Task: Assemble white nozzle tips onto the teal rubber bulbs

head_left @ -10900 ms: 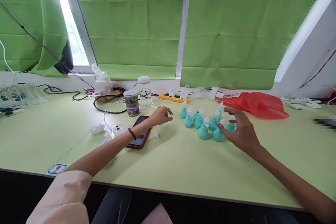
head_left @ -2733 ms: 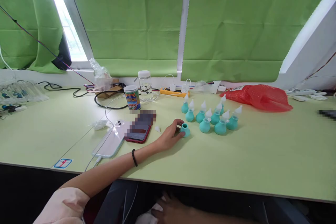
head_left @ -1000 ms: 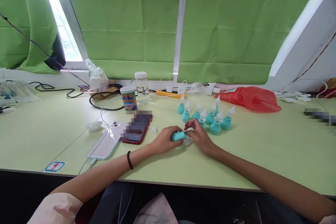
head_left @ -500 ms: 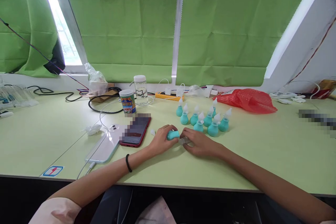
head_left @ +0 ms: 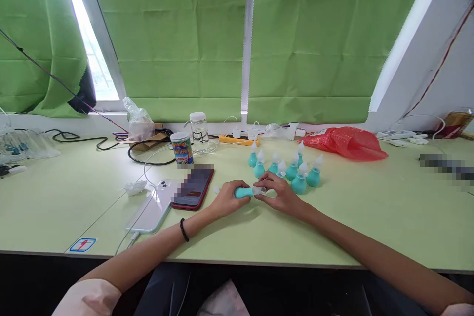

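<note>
My left hand (head_left: 228, 199) is wrapped round a teal bulb (head_left: 243, 192), which lies on its side with its neck toward the right. Between the thumb and fingers of my right hand (head_left: 279, 196) is a clear plastic piece (head_left: 259, 190), right at the bulb's neck; whether the two are joined I cannot tell. Just behind my right hand stand several teal bulbs with pointed clear tips, among them one at the front (head_left: 298, 184) and one at the right (head_left: 313, 176). A small white piece (head_left: 217, 189) lies left of my left hand.
Left of my hands lie a dark red-edged phone (head_left: 194, 188) and a pale phone (head_left: 153, 207) with a white cable. Behind them stand a printed can (head_left: 182, 149) and a clear jar (head_left: 200, 134). An orange power strip (head_left: 239, 140) and a red bag (head_left: 344, 143) are farther back.
The clear piece has come level with the bulb's neck, and my right fingers have shifted and spread around it. My left hand still holds the bulb. The whole view has shifted slightly.
</note>
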A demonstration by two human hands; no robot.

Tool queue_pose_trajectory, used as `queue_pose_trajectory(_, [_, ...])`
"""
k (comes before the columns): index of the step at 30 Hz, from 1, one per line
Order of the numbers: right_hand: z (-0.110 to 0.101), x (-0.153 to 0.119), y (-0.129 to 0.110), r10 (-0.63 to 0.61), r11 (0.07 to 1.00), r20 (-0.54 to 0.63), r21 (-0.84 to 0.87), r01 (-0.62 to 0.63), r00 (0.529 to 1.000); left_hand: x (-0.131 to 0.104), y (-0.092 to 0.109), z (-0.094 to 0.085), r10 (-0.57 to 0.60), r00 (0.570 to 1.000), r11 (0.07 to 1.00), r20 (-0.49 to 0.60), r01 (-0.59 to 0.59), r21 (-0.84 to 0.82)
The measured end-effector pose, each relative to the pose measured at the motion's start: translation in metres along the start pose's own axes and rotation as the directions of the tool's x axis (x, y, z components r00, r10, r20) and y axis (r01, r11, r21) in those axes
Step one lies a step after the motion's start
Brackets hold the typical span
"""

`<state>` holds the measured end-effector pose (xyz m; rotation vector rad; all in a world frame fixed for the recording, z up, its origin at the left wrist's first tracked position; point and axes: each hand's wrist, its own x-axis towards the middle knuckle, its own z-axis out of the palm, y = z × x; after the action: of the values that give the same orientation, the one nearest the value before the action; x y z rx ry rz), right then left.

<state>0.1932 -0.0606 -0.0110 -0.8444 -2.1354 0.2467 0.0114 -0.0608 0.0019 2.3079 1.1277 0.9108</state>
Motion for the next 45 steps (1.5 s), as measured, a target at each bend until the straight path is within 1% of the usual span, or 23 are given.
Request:
queue_pose_trajectory(4, [0.002, -0.001, -0.001, -0.020, 0.999, -0.023, -0.037, 0.019, 1.000, 0.000, -0.002, 0.002, 0.006, 1.000, 1.000, -0.019, -0.006, -0.005])
queue_pose_trajectory(7, [0.003, -0.001, -0.003, -0.026, 0.998, 0.005, -0.051, 0.026, 1.000, 0.001, -0.005, 0.004, 0.009, 0.999, 1.000, -0.042, -0.008, 0.016])
queue_pose_trajectory(10, [0.003, 0.000, -0.004, -0.025, 0.999, 0.042, -0.025, 0.026, 0.999, 0.002, -0.006, 0.006, 0.030, 0.998, 0.999, -0.063, -0.028, 0.028])
queue_pose_trajectory(12, [0.002, -0.001, -0.004, -0.024, 0.999, 0.044, -0.036, 0.026, 0.999, 0.002, -0.006, 0.006, 0.030, 0.997, 0.999, -0.065, -0.028, 0.033])
queue_pose_trajectory(15, [0.002, -0.002, -0.003, -0.005, 0.996, 0.035, -0.092, 0.008, 0.999, 0.001, -0.004, 0.004, 0.027, 0.999, 0.998, -0.022, -0.026, 0.050])
queue_pose_trajectory(17, [0.002, -0.003, -0.002, -0.009, 0.994, 0.061, -0.107, 0.015, 0.998, 0.000, -0.004, 0.003, 0.033, 0.999, 0.998, 0.013, -0.034, 0.051])
queue_pose_trajectory(20, [0.002, -0.005, -0.001, -0.069, 0.993, 0.096, -0.088, 0.077, 0.993, -0.002, -0.003, 0.002, 0.067, 0.997, 0.997, 0.045, -0.069, 0.032])
queue_pose_trajectory(23, [0.001, -0.005, -0.002, -0.117, 0.993, 0.099, -0.021, 0.119, 0.988, -0.003, -0.004, 0.002, 0.102, 0.992, 0.994, 0.081, -0.105, 0.030])
queue_pose_trajectory(25, [0.001, -0.005, -0.002, -0.098, 0.994, 0.085, 0.050, 0.094, 0.992, -0.003, -0.004, 0.001, 0.110, 0.990, 0.993, 0.092, -0.113, 0.033])
queue_pose_trajectory(28, [0.001, -0.005, -0.002, 0.004, 0.988, 0.081, 0.151, -0.016, 0.997, -0.003, -0.003, 0.000, 0.100, 0.990, 0.994, 0.102, -0.104, 0.036])
queue_pose_trajectory(31, [0.003, -0.004, -0.001, 0.094, 0.972, 0.089, 0.208, -0.111, 0.992, -0.003, -0.002, -0.002, 0.089, 0.990, 0.996, 0.105, -0.092, 0.020])
queue_pose_trajectory(33, [0.004, -0.004, -0.002, 0.104, 0.968, 0.049, 0.223, -0.113, 0.993, -0.003, -0.002, -0.002, 0.097, 0.991, 0.995, 0.097, -0.096, -0.019])
queue_pose_trajectory(35, [0.004, -0.004, -0.004, 0.088, 0.972, -0.017, 0.219, -0.083, 0.996, -0.002, -0.002, -0.002, 0.095, 0.993, 0.993, 0.075, -0.089, -0.071])
queue_pose_trajectory(38, [0.003, -0.003, -0.009, 0.061, 0.979, -0.095, 0.199, -0.041, 0.994, 0.002, -0.005, 0.000, 0.019, 0.999, 0.985, 0.051, -0.010, -0.174])
queue_pose_trajectory(41, [0.001, -0.003, -0.015, 0.027, 0.984, -0.126, 0.179, -0.004, 0.992, 0.005, -0.009, 0.002, -0.054, 0.996, 0.951, 0.074, 0.074, -0.300])
queue_pose_trajectory(45, [0.000, -0.003, -0.016, -0.021, 0.992, -0.171, 0.117, 0.041, 0.985, 0.006, -0.013, 0.002, -0.073, 0.994, 0.921, 0.087, 0.100, -0.377])
